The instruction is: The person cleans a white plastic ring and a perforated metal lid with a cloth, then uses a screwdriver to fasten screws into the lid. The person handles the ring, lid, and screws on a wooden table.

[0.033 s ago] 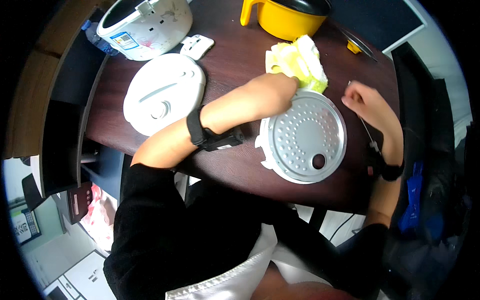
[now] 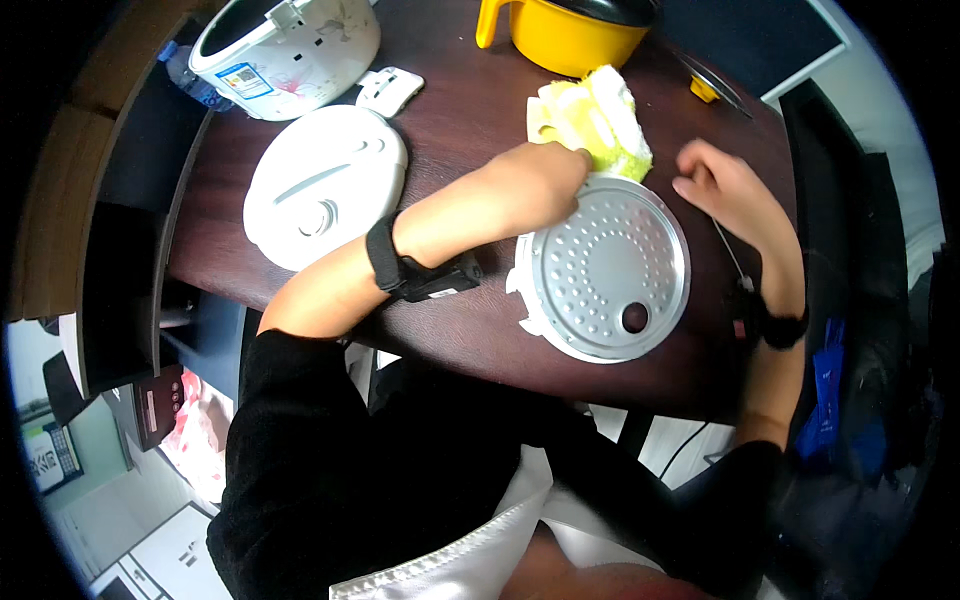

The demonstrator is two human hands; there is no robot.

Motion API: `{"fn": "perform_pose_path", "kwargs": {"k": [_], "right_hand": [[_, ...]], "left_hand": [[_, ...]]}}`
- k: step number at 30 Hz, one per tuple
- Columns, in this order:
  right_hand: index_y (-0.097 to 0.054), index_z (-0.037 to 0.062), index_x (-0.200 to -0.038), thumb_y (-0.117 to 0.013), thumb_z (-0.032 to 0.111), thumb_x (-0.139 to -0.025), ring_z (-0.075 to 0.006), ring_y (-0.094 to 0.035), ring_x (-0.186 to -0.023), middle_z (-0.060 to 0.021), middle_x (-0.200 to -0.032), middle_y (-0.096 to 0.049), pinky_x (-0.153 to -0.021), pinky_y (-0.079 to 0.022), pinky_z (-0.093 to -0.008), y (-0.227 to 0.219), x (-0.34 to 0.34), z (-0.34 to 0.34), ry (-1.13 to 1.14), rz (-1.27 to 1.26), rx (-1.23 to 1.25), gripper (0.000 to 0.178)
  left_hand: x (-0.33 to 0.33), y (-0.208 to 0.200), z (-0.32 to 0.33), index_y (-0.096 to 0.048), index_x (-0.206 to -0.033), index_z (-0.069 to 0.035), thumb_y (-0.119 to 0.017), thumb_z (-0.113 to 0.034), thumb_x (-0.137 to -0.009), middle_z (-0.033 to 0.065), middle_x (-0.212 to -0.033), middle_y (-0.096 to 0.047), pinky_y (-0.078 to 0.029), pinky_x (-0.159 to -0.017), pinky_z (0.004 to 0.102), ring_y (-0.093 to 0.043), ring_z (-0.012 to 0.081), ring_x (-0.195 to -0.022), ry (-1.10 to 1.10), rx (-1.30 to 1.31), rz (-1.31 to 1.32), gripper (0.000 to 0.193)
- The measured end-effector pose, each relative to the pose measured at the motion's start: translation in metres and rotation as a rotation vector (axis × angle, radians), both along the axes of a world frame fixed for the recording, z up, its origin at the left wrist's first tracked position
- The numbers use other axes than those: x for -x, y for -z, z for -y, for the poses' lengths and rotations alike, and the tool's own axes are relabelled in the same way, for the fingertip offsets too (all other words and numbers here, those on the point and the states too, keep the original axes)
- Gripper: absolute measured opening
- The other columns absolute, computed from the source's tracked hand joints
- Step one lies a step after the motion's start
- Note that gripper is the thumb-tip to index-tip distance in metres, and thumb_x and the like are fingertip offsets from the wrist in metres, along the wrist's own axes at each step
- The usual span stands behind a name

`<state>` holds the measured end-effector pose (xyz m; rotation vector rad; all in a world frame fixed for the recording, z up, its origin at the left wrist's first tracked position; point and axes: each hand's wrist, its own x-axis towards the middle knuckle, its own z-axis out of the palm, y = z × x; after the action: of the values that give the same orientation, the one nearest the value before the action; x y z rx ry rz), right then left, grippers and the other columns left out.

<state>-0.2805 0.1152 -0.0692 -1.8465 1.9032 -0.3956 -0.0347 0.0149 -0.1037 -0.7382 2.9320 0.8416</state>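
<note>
A round silver lid plate (image 2: 612, 262) with raised dimples, a hole near its lower edge and pale tabs on its left side is in front of me at the right of the table. My left hand (image 2: 540, 188) is closed at its upper left rim, with the fingertips hidden. Just beyond the hand lies a crumpled yellow-and-white cloth (image 2: 590, 122). To the right of the plate, apart from it, my right hand (image 2: 728, 192) has its fingers curled in. A thin metal rod (image 2: 731, 250) shows below that hand; what the fingers hold is unclear.
A white round cooker lid (image 2: 278, 185) lies at the left, near a small white part (image 2: 390, 92). Behind stand a white floral cooker body (image 2: 310, 62) and a yellow pot (image 2: 575, 45) with a handle. A dark lid with a yellow knob (image 2: 704, 90) lies far right on the brown table (image 2: 460, 340).
My right hand has shifted slightly up and left. The whole scene sits a little further up and left; otherwise my left hand and the plate look the same.
</note>
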Motion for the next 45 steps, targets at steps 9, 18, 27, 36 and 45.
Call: {"fn": "perform_pose_path", "kwargs": {"k": [9, 18, 27, 36, 45], "right_hand": [[-0.044, 0.0109, -0.134, -0.069, 0.016, -0.073, -0.0303, -0.047, -0.121, -0.0138, -0.133, -0.049, -0.101, -0.040, -0.0398, 0.015, -0.035, 0.101, -0.391, -0.581, 0.208, 0.066], [-0.057, 0.0043, -0.112, -0.065, 0.018, -0.077, -0.0237, -0.063, -0.094, -0.0154, -0.101, -0.065, -0.082, -0.049, -0.0337, -0.004, -0.014, 0.074, -0.153, -0.029, 0.277, 0.039], [-0.052, 0.0058, -0.104, -0.064, 0.010, -0.072, -0.0383, -0.061, -0.089, -0.0161, -0.099, -0.056, -0.074, -0.049, -0.0403, -0.020, -0.114, -0.018, 0.035, -0.266, 0.281, 0.034], [-0.053, 0.0028, -0.105, -0.069, 0.020, -0.071, -0.0333, -0.053, -0.102, -0.0139, -0.104, -0.054, -0.091, -0.040, -0.0419, 0.003, -0.141, -0.003, -0.263, -0.066, 0.421, 0.041], [-0.055, 0.0023, -0.103, -0.070, 0.009, -0.067, -0.0321, -0.057, -0.094, -0.0131, -0.101, -0.052, -0.080, -0.047, -0.0390, -0.002, -0.153, -0.047, -0.546, 0.071, 0.141, 0.040]], "left_hand": [[-0.034, 0.001, 0.011, -0.063, -0.101, 0.008, -0.069, -0.020, -0.075, 0.0228, -0.091, -0.067, -0.051, -0.079, 0.0354, -0.066, 0.0316, -0.085, -0.071, -0.356, -0.137, 0.038], [-0.058, 0.005, 0.012, -0.061, -0.098, 0.007, -0.067, -0.021, -0.077, 0.0117, -0.083, -0.065, -0.049, -0.070, 0.0274, -0.062, 0.0156, -0.076, -0.239, -0.710, -0.446, 0.035], [-0.052, 0.014, 0.007, -0.055, -0.112, 0.004, -0.055, -0.019, -0.090, 0.0067, -0.095, -0.064, -0.049, -0.074, 0.0208, -0.060, 0.0088, -0.083, -0.274, -0.885, -0.685, 0.032], [-0.052, 0.008, 0.001, -0.049, -0.122, 0.006, -0.054, -0.021, -0.091, 0.0124, -0.106, -0.062, -0.049, -0.078, 0.0242, -0.060, 0.0148, -0.093, -0.431, -0.944, -0.664, 0.041], [-0.055, 0.015, 0.001, -0.055, -0.112, 0.003, -0.051, -0.019, -0.095, 0.0072, -0.095, -0.065, -0.051, -0.073, 0.0228, -0.062, 0.0103, -0.082, -0.348, -1.069, -0.717, 0.028]]}}
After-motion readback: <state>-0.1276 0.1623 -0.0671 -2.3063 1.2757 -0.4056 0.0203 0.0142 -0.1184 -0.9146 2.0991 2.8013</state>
